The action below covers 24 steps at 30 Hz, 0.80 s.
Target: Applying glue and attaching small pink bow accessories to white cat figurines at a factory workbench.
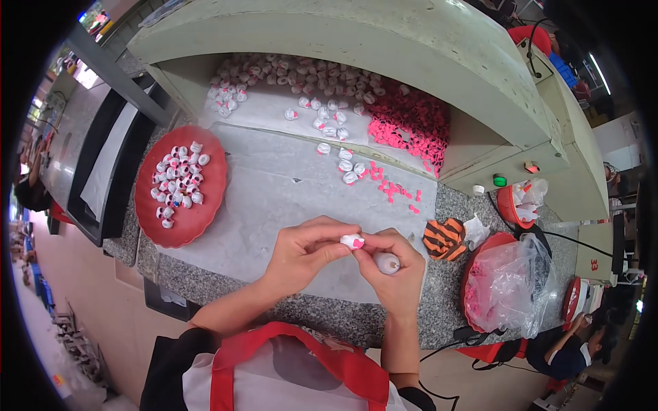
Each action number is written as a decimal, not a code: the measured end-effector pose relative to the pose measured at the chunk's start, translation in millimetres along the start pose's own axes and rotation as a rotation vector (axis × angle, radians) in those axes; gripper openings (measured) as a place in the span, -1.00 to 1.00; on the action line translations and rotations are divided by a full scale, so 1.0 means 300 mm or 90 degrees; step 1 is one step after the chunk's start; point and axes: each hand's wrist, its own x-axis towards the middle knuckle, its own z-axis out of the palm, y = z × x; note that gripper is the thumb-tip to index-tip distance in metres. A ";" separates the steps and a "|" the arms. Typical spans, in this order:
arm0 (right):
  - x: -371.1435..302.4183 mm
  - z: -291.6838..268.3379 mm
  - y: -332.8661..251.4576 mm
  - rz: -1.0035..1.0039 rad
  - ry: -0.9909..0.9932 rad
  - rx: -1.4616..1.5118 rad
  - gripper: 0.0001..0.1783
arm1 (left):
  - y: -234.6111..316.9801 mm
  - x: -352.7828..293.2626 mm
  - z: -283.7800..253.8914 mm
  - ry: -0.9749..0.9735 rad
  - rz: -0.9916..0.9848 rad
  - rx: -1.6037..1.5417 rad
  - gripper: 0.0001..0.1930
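Over the front of the paper-covered bench, my left hand [301, 250] pinches a small rounded white piece [349, 240] with a pink patch on it. My right hand [399, 277] meets it from the other side, thumb and fingertips at the pink patch. Tucked in the right hand is a small whitish bottle [387, 263], its narrow tip pointing up. Beyond the hands, a few similar white pieces [346, 164] lie beside loose flat pink pieces [391, 190]. Whether the pink patch is a separate piece pressed on, I cannot tell.
A red scalloped tray [145, 198] with white-and-pink pieces stands left. Under the pale shelf [343, 38] lie heaps of white pieces [301, 72] and pink pieces [411, 123]. Right are a striped orange-black cloth [444, 240], a plastic bag [510, 281] in a red bowl, and a small red basket [507, 205].
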 end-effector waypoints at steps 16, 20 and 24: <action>-0.089 0.057 -0.073 -0.118 -0.057 0.064 -0.72 | 0.131 -0.137 -0.030 -0.076 0.054 0.095 -0.66; -0.094 0.093 -0.072 0.007 -0.092 0.236 -0.75 | 0.121 -0.162 -0.052 -0.026 0.055 0.010 -0.75; -0.065 0.137 -0.054 0.077 -0.094 0.284 -0.77 | 0.131 -0.158 -0.097 0.002 0.005 0.004 -0.79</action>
